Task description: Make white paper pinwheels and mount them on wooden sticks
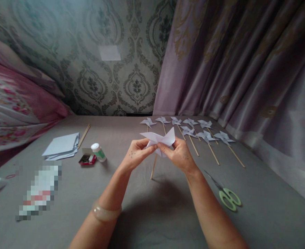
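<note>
Between my two hands is a white paper pinwheel (165, 138), held up above the grey cloth. Its wooden stick (154, 167) slants down below my fingers, the lower end at or near the cloth. My left hand (139, 152) grips the paper from the left, thumb pressed near the centre. From the right, my right hand (180, 154) pinches it the same way, its thumb close to the left one. The thumbs cover the pinwheel's middle, so how it joins the stick is hidden. A pale bangle (107, 211) circles my left forearm.
Several finished pinwheels (206, 137) on sticks lie at the back right. Green-handled scissors (227, 197) rest beside my right forearm. Left are stacked paper squares (61, 145), loose sticks (84, 136), a small red box (87, 159), a white-capped bottle (98, 153) and a blurred-out packet (40, 190).
</note>
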The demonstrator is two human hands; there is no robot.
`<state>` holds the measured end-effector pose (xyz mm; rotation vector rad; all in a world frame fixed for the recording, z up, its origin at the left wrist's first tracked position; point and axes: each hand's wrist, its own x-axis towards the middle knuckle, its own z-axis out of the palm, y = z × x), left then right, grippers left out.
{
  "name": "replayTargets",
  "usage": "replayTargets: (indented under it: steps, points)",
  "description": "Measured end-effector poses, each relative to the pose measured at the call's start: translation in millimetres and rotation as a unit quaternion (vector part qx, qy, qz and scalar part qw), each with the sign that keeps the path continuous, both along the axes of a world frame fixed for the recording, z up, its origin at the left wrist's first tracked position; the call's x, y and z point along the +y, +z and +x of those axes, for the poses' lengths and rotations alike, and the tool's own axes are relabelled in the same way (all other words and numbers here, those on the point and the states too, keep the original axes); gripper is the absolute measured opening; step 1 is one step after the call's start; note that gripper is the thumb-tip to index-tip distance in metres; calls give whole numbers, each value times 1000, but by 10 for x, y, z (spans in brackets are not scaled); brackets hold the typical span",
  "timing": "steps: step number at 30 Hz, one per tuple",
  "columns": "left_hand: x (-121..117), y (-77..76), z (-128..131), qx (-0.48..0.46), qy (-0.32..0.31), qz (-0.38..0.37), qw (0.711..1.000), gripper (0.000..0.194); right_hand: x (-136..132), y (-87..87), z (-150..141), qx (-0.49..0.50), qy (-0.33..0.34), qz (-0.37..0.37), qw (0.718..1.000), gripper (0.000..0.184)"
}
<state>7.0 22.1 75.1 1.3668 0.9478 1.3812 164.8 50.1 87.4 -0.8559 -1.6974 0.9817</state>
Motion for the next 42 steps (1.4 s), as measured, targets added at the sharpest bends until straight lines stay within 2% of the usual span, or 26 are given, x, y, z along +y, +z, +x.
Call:
replayTargets:
  steps: [8, 14, 20, 28, 36, 42]
  points:
    - [-29, -5, 35, 15, 0, 20, 1000, 28, -66, 80, 75, -24, -8, 23, 999, 21]
    - [-25, 41, 39, 18, 1, -15, 1000, 33, -9, 39, 66, -1, 24, -12, 1000, 24]
    - [-59, 90, -23, 82, -30, -5, 996, 31, -13, 43, 74, 5, 38, -3, 999, 21]
    - [-56, 78, -24, 160, 0, 65, 985, 29, -51, 68, 20, 9, 11, -8, 1000, 19]
    - [-40, 60, 37, 131, 43, 10, 990, 30, 14, -49, -49, 24, -28, -27, 999, 24]
    - [-47, 69, 44, 128, 59, 12, 990, 25, -5, -28, -62, 31, -24, -11, 999, 23]
